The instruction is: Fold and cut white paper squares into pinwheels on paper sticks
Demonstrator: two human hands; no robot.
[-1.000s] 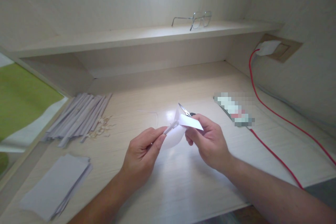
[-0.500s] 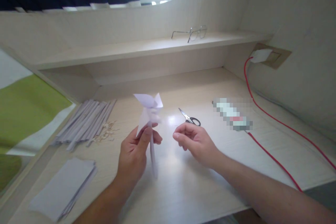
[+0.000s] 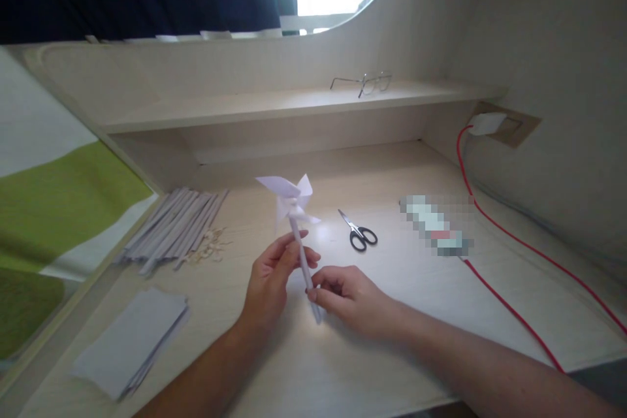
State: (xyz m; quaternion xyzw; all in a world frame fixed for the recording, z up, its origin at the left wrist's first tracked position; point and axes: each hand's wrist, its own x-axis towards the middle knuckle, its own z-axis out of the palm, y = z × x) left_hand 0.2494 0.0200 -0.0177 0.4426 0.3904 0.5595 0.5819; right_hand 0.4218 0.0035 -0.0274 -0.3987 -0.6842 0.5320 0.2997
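Pinwheel [image 3: 290,199] assembled on its stick; left hand [image 3: 272,277] grips the stick mid-length, right hand [image 3: 345,297] pinches its lower end. Paper sheets [image 3: 130,343] remain unused.

One pinwheel [image 3: 290,199], one scissors [image 3: 359,232], one glasses [image 3: 365,81]

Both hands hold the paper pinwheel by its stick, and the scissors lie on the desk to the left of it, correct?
Not quite. In the head view both hands, left hand and right hand, do hold the paper pinwheel by its stick, but the scissors lie to its right.
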